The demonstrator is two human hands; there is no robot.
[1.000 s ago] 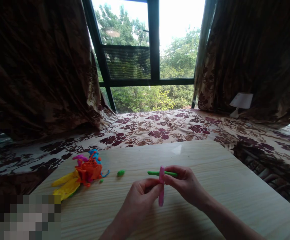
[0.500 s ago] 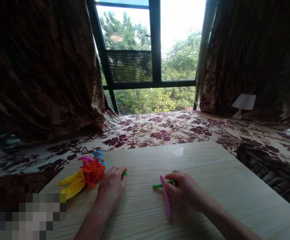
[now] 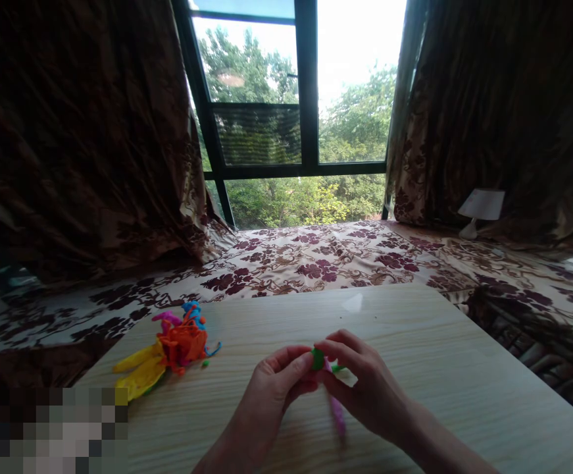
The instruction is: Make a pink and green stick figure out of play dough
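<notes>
In the head view both hands meet over the middle of the table. My left hand (image 3: 279, 378) is closed, its thumb and fingers pinching a small lump of green modelling clay (image 3: 318, 359). On the other side of that lump, my right hand (image 3: 370, 375) presses it with thumb and index fingertips. Below the right fingers shows a pink stick-like tool (image 3: 336, 415); whether that hand touches it, I cannot tell. A thin green clay strip (image 3: 337, 368) pokes out behind the right fingers, mostly hidden.
To the left on the pale wooden table (image 3: 439, 368) lie orange clay (image 3: 185, 342), yellow clay (image 3: 141, 378), blue clay (image 3: 191, 311) and pink clay (image 3: 166, 320). A small green bit (image 3: 206, 363) lies beside them. Beyond are a floral-covered ledge (image 3: 310, 257) and a lamp (image 3: 481, 207).
My left hand has moved right from beside the clay pile to my right hand, carrying green clay. The right fingers now pinch that lump. A small green bit and blue strand are uncovered.
</notes>
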